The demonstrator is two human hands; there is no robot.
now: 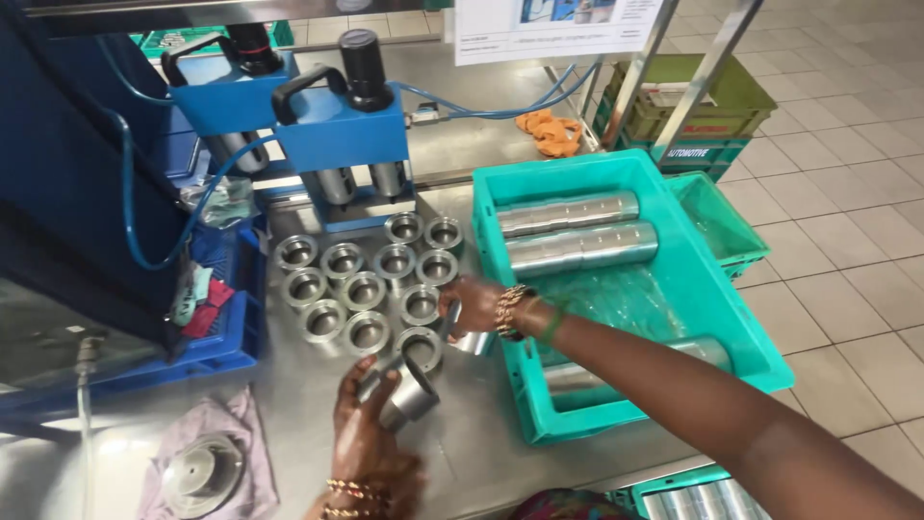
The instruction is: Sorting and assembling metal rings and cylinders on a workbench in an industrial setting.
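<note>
A short metal sleeve (409,395) is gripped in the left hand (371,438), fingers curled around its body, low over the steel worktable (462,433). The sleeve is seen as a hollow cylinder of bright, smooth silver metal, tilted with its open bore facing up and to the left; a stepped rim is visible at the mouth. A second, similar sleeve (472,342) is held in the right hand (472,303), closed around it just beside the left wall of the teal crate (674,221); its surface is partly hidden by the fingers. Just behind both hands, a cluster of ring-shaped metal parts (364,289) is laid out in rows on the table, bores upward, the nearest ring almost touching the left-hand sleeve. Two long polished cylinders (576,231) are lying side by side inside the crate. A blue pneumatic press (337,125) is stood behind the rings. A round metal disc (200,472) is rested on a grey cloth (245,424) at the near left.
</note>
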